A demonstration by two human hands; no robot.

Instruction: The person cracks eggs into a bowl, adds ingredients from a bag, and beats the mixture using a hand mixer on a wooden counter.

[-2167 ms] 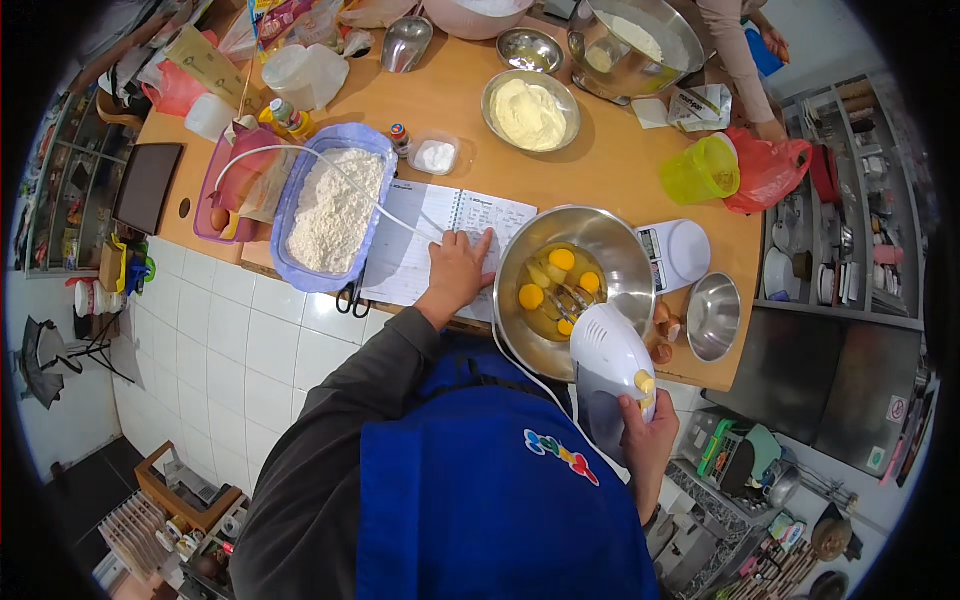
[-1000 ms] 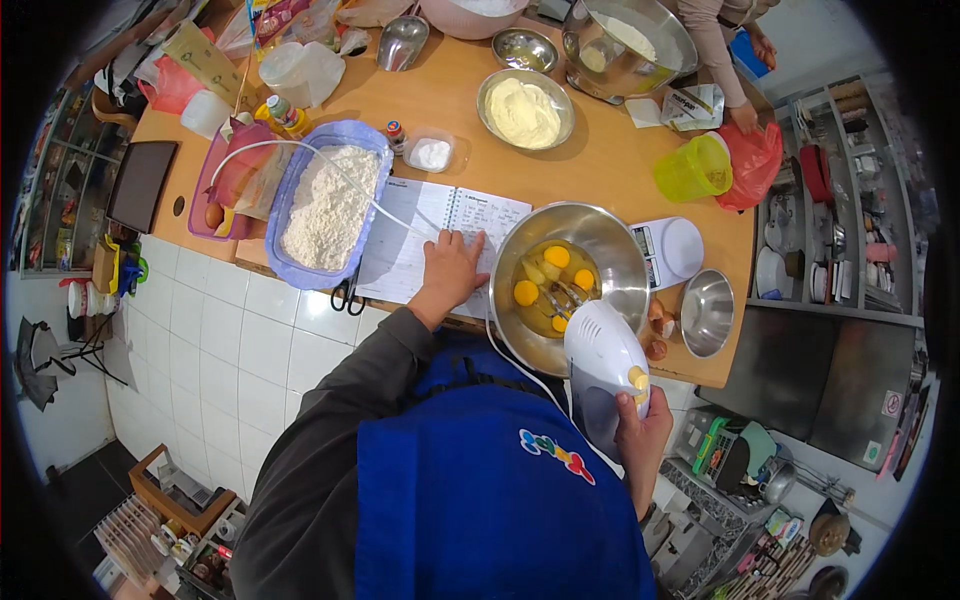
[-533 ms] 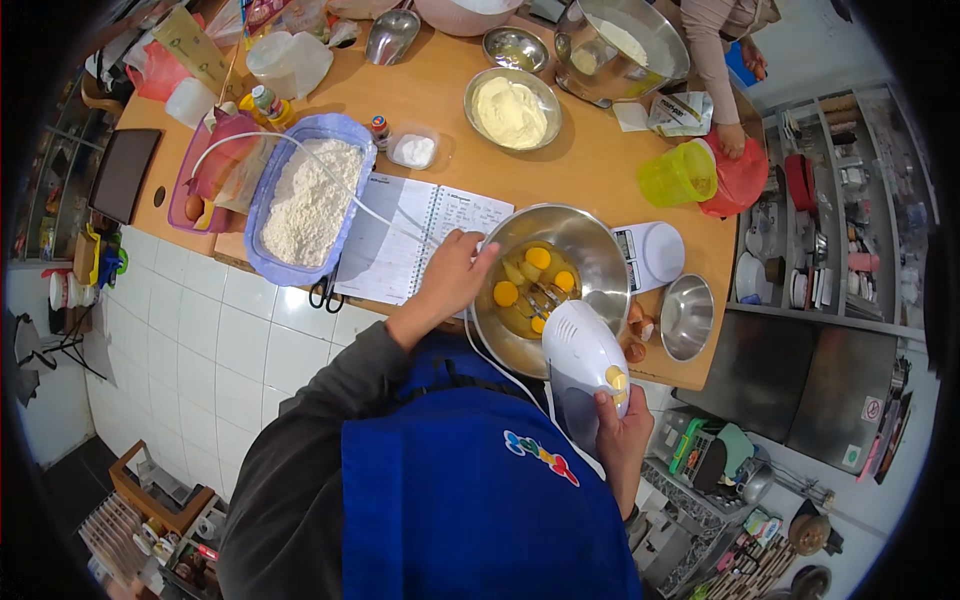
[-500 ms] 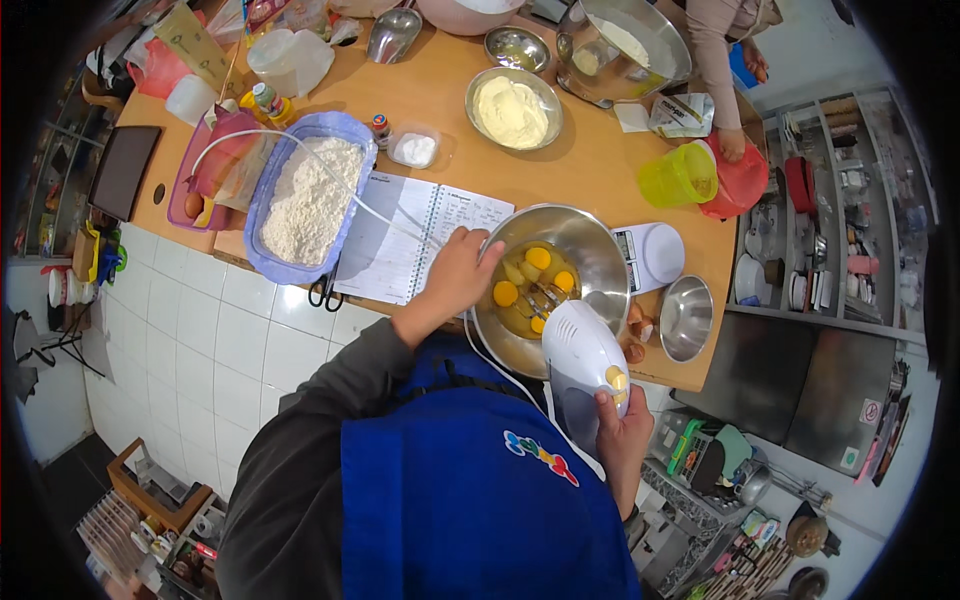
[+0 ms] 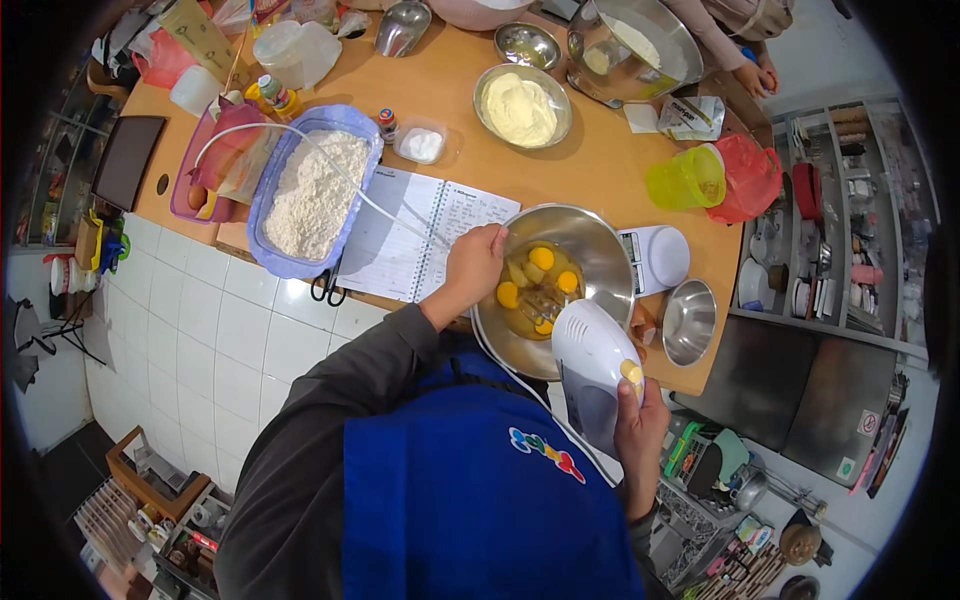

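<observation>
A steel mixing bowl [image 5: 606,238] sits at the front edge of the table with several raw egg yolks [image 5: 541,258] and clear egg white inside. My left hand [image 5: 474,268] is closed on the bowl's left rim, its fingers bent over the edge. In my right hand [image 5: 640,428] is a white and grey hand mixer [image 5: 590,355], tilted over the bowl's near side, my thumb close to its yellow button. The beaters reach down among the yolks. A white cord [image 5: 510,372] runs along the bowl's near left side.
Left of the bowl lie an open notebook [image 5: 395,245] and a blue tub of flour [image 5: 262,205]. A kitchen scale [image 5: 668,254], a small steel bowl [image 5: 690,322] and eggshells [image 5: 645,325] stand to the right. Another person's hands [image 5: 757,77] show at the far right.
My left hand has closed further over the bowl's rim. The mixer has shifted slightly right and down in view. The other person's hand has left the red container.
</observation>
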